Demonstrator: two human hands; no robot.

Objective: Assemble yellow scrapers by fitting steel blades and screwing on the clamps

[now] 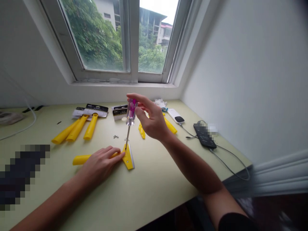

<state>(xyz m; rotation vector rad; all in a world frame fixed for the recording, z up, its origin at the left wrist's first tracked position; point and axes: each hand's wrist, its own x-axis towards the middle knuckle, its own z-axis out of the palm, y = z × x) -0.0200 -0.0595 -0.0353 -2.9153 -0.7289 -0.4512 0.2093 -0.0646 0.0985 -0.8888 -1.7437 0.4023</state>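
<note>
A yellow scraper (129, 161) with a metal blade along its right edge lies flat on the table. My left hand (102, 160) is closed over its handle, with the fingertips at the scraper head. In my right hand (151, 118) is a screwdriver (131, 112) with a clear and purple handle, held almost upright. Its shaft runs down to the upper part of the scraper head, where the tip meets a screw spot. A second screw shows lower on the head. Small screws (115, 137) lie on the table just beyond.
Several yellow handles (90, 127) with black and white cards lie at the back left. A small black box (119, 113) stands at the back. More yellow parts (141, 131) lie behind my right hand. A white device (175, 116), a phone (204, 135) and cables are on the right.
</note>
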